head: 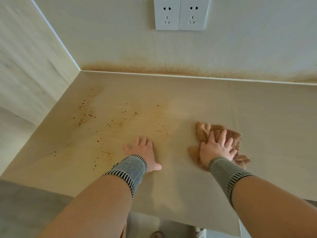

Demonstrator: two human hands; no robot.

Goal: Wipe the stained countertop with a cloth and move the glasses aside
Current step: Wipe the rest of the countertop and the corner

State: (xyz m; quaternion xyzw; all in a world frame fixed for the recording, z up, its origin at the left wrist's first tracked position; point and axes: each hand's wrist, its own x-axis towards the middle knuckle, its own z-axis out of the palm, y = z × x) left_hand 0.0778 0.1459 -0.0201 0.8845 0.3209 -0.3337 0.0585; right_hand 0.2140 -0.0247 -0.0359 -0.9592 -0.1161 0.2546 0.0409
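Observation:
A beige countertop (pixel 197 103) carries orange-brown spots and speckles (pixel 85 112) across its left and middle parts. A crumpled tan cloth (pixel 205 129) lies on the right half, and my right hand (pixel 216 148) presses flat on it with fingers spread. My left hand (pixel 145 153) rests flat on the bare counter to the left of the cloth, palm down, holding nothing. Both wrists wear grey striped bands. No glasses are in view.
A wall with two white sockets (pixel 181 13) rises behind the counter, stained orange (pixel 163 68) along its base. A pale wood panel (pixel 30 66) closes the left side. The counter's front edge (pixel 188 222) runs near the bottom, floor below it.

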